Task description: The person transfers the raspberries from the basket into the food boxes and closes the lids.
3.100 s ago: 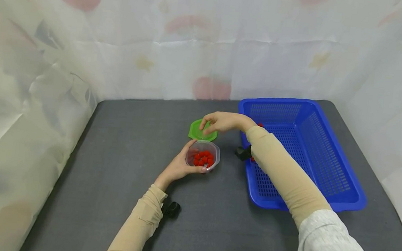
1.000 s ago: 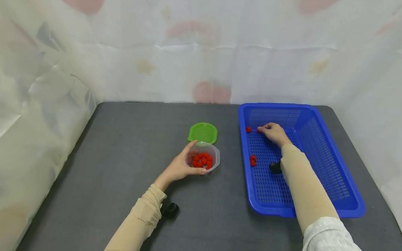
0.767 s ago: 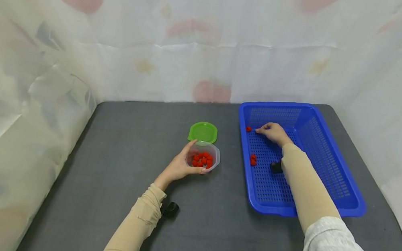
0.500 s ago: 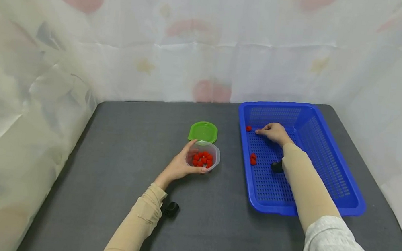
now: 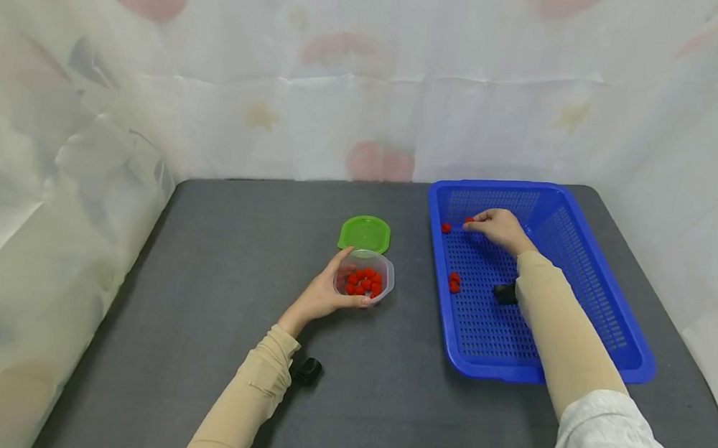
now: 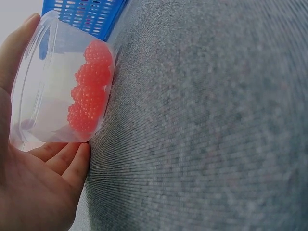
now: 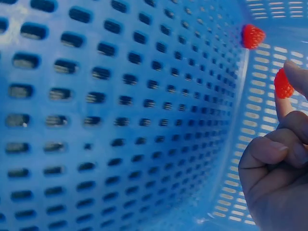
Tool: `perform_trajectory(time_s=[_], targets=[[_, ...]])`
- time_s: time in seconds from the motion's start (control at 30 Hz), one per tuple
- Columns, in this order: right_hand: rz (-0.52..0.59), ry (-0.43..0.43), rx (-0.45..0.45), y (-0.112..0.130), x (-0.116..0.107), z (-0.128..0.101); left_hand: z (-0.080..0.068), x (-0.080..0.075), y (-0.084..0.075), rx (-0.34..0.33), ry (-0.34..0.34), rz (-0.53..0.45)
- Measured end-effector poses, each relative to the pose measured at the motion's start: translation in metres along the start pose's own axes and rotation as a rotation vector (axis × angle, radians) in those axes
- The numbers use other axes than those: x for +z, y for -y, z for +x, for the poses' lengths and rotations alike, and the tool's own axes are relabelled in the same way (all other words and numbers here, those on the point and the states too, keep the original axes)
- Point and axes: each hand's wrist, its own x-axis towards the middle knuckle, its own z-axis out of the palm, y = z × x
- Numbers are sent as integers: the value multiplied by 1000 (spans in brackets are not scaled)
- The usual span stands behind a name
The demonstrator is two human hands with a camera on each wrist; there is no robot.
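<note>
My left hand point(image 5: 319, 296) curls round a small clear plastic tub point(image 6: 57, 86), thumb on the near side and fingers behind it. Several red raspberries point(image 5: 364, 282) lie at the bottom of that tub, and it stands at the dark table in the middle. Over at the back left of a blue basket point(image 5: 494, 372), my right hand point(image 5: 502, 231) pinches one raspberry point(image 7: 283, 84) between thumb and index finger, the other fingers folded. Another raspberry point(image 7: 252, 36) lies near the basket's side wall. Two more raspberries point(image 5: 453, 283) sit together farther forward along the basket's left side.
A green lid point(image 5: 364, 233) lies on the table point(image 5: 250, 271) right behind the tub. Perforated walls of the basket rise around my right hand. Pale printed sheets point(image 5: 318, 105) hang behind the table and at both sides.
My right hand moved from over the tub into the basket, took hold of a raspberry on its floor, and has lifted it slightly. My left hand keeps its grip on the tub.
</note>
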Motion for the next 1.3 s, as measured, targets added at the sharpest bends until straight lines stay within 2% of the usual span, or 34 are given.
perform_trajectory(time_s=[0.4,0.53,0.8,1.03,1.3], targets=[[40,-30,-25,15,-6,-9,-4,3,1,-21,10,9],[74,-45,-63,31,-8,-13,-5,2,-1,-17,3,-4],[75,-56,-168,64,-12,-14,-3,2,1,-5,-3,4],[172,5,-250,95,-9,-18,-1,2,2,-6,-10,9],[246,136,-326,124,5,-17,1,1,0,-4,-6,17]])
